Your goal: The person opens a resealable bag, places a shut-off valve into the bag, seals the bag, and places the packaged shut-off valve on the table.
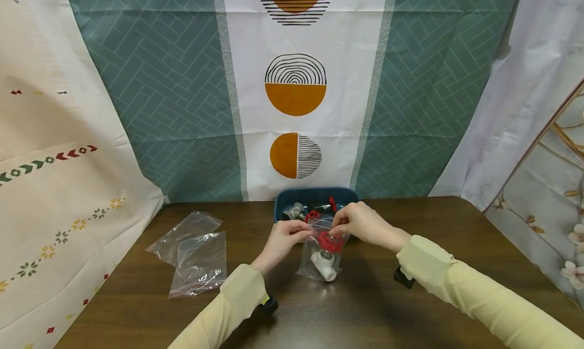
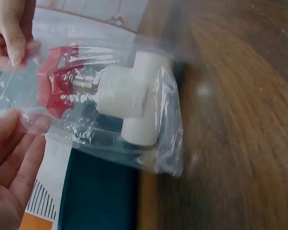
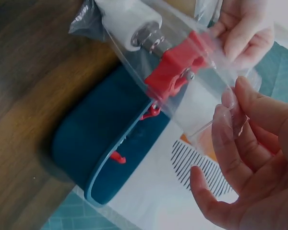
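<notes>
Left hand (image 1: 284, 241) and right hand (image 1: 366, 225) pinch a clear bag (image 1: 306, 269) by its top, I'd say so the valve (image 1: 324, 264) inside hangs low; beyond, at twelve o'clock, the blue tray (image 3: 96, 129); at nine, flat bags (image 1: 202, 262).

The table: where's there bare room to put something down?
Bare: between the right sleeve and right curtain; between tub and loose bags; in front, between right sleeve and left sleeve. Crowded: the middle, where left hand and right hand hold the bagged valve before the tub.
</notes>
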The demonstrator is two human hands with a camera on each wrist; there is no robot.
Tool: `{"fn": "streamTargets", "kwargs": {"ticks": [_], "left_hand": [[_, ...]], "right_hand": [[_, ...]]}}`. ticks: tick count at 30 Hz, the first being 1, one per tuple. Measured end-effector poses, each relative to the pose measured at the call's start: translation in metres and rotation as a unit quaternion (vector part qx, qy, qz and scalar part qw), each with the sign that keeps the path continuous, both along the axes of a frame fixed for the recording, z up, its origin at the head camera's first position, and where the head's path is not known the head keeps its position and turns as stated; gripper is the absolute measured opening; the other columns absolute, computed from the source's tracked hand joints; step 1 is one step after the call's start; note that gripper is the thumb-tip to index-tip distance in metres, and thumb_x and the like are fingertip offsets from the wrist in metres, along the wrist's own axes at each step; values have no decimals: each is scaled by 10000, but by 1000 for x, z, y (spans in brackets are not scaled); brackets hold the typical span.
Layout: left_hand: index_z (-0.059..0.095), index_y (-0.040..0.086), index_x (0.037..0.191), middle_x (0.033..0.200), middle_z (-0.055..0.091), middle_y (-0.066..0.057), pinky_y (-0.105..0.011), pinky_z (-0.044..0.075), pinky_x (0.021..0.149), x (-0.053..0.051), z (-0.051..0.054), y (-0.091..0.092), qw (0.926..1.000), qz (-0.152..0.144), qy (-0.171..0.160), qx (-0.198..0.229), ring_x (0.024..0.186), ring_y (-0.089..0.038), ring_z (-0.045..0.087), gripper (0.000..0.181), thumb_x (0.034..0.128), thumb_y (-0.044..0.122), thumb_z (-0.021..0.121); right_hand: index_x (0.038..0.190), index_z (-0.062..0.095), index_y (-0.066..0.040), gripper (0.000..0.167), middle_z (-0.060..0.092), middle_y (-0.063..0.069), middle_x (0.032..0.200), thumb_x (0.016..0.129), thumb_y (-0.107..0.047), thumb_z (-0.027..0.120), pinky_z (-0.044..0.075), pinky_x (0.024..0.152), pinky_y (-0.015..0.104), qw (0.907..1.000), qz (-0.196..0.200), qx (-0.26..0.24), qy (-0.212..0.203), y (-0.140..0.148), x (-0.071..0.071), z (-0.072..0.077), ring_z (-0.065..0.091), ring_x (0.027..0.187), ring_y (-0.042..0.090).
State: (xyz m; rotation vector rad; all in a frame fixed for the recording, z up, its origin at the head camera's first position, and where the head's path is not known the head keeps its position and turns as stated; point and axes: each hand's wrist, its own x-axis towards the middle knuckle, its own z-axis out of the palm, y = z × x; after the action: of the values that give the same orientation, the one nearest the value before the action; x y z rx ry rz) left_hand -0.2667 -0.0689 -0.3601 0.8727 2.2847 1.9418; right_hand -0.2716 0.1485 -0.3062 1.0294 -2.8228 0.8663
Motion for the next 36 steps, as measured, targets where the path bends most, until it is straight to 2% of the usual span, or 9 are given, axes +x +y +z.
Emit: {"fn": "streamTargets", "kwargs": {"ticks": [3, 5, 9, 15, 19, 27, 30, 33, 36], "left_hand": [[631, -115, 956, 919, 628, -227, -391, 491, 738, 4, 2, 0, 9999, -108, 12, -70, 843, -395, 583, 143, 866, -19, 575], [629, -110, 962, 917, 628, -221, -331, 500, 715, 7, 4, 0, 9998, -130, 94, -151, 835, -396, 586, 145, 860, -17, 585], [635, -78, 969, 893, 640, -175, -280, 501, 652, 14, 8, 1, 9986, 84, 398, -349, 790, -377, 599, 156, 845, 16, 621], [656, -65, 951, 869, 645, -171, -399, 500, 683, 21, 12, 1, 9964, 315, 652, -437, 768, -337, 586, 152, 875, 49, 591], [672, -61, 935, 861, 653, -139, -400, 496, 669, 22, 13, -1, 9956, 383, 705, -478, 760, -318, 567, 150, 863, 53, 608], [666, -93, 938, 875, 653, -166, -424, 492, 710, 19, 12, -6, 9990, 128, 383, -208, 791, -339, 597, 155, 858, 26, 607], [666, -98, 934, 872, 652, -177, -424, 490, 717, 19, 12, -7, 9991, 85, 407, -120, 796, -332, 607, 146, 857, 7, 600], [669, -95, 928, 864, 655, -170, -421, 489, 712, 19, 13, -7, 9984, 101, 532, -150, 797, -318, 607, 142, 860, 6, 595], [673, -90, 921, 854, 659, -157, -434, 484, 700, 20, 12, -7, 9977, 153, 626, -189, 790, -308, 597, 141, 859, 12, 599]], "right_hand": [[748, 697, -125, 45, 623, -67, 679, 790, -141, 699, 456, 502, 255, 9999, -71, 46, 141, 2, -1, 0, 565, 569, 102], [737, 694, -130, 53, 620, -69, 668, 785, -149, 705, 448, 493, 259, 9997, -71, 73, 228, 2, -1, -1, 562, 566, 110], [725, 690, -149, 60, 616, -77, 651, 775, -174, 715, 434, 476, 260, 9994, -80, 130, 305, 1, 1, -3, 553, 554, 115], [727, 690, -164, 58, 611, -81, 648, 771, -190, 719, 411, 457, 253, 9991, -100, 192, 352, -1, 3, -3, 509, 526, 82], [726, 689, -160, 62, 610, -75, 648, 770, -190, 721, 408, 456, 251, 9992, -33, 151, 373, -1, 4, -3, 475, 506, 48], [732, 677, -165, 69, 611, -66, 654, 780, -196, 716, 390, 444, 248, 9995, 145, 89, 275, 0, 4, -3, 453, 493, 52], [734, 668, -165, 75, 608, -65, 653, 783, -196, 715, 386, 441, 250, 9994, 223, 51, 270, -1, 3, -2, 447, 490, 54], [749, 646, -163, 99, 587, -80, 670, 764, -203, 736, 414, 472, 251, 9989, 205, 47, 429, -3, 2, -2, 467, 526, 69], [819, 620, -152, 204, 553, -66, 780, 727, -260, 768, 435, 570, 263, 9967, 142, 157, 788, -6, 1, -4, 483, 674, 122]]}}
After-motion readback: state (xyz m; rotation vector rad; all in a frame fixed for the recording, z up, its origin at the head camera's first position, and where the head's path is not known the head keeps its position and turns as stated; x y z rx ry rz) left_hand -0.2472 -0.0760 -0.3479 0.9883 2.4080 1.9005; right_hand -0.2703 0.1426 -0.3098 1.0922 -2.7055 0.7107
